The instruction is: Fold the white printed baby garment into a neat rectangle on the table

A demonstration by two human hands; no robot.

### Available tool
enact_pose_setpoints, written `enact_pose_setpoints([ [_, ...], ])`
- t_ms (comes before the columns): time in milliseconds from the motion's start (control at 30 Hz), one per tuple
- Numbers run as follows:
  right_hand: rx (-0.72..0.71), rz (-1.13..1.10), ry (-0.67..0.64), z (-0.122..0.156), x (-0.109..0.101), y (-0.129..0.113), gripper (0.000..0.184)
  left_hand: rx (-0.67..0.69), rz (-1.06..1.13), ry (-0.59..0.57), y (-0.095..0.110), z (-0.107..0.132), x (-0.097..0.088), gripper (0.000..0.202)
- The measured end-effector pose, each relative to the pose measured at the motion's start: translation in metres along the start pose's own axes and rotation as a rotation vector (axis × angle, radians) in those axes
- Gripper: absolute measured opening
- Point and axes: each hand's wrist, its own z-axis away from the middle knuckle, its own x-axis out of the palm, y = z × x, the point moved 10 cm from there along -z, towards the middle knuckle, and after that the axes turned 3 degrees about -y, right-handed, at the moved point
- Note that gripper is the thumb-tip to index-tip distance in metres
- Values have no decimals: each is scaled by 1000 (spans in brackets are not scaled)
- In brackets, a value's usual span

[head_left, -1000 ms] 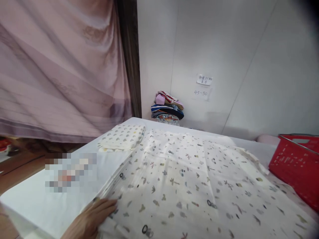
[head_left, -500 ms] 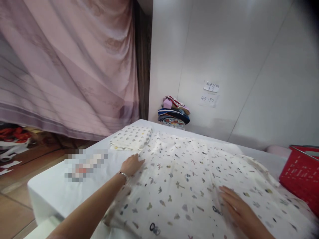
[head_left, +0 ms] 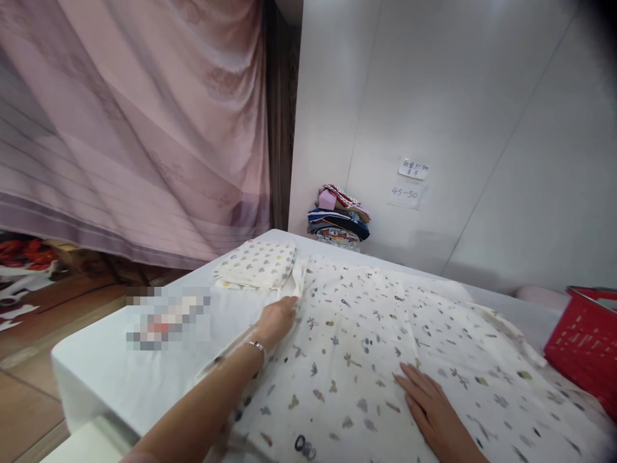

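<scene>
**Limp printed cloth (head_left: pixel 376 334) spread on white counter (head_left: pixel 110 379)**

Looks light, soft, creases easily; best taken at edges or corners. Left hand (head_left: pixel 277 318): fingers pinched on its left edge. Right hand (head_left: pixel 429 405): flat on it, fingers spread. Folded cloth (head_left: pixel 255 263) just beside; red basket (head_left: pixel 585 347) far right; curtain (head_left: pixel 135 128) behind.

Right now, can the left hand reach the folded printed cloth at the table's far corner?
Probably yes. The left hand lies just short of the folded printed cloth, nothing between them but the edge of the spread printed sheet, which it seems to pinch; it would need to let go first.
</scene>
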Motion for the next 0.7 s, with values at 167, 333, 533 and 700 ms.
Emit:
enact_pose_setpoints([
  [167,9,-89,35,0,-1,4,38,497,-83,-351,101,77,52,20],
  [333,151,-367,85,-13,-9,19,38,374,84,-392,97,71,32,24],
  [533,319,-774,120,-59,-21,5,33,-241,674,-326,24,-25,33,38],
  [700,371,-1273,123,-108,5,-9,36,-420,939,-291,19,-66,69,51],
])
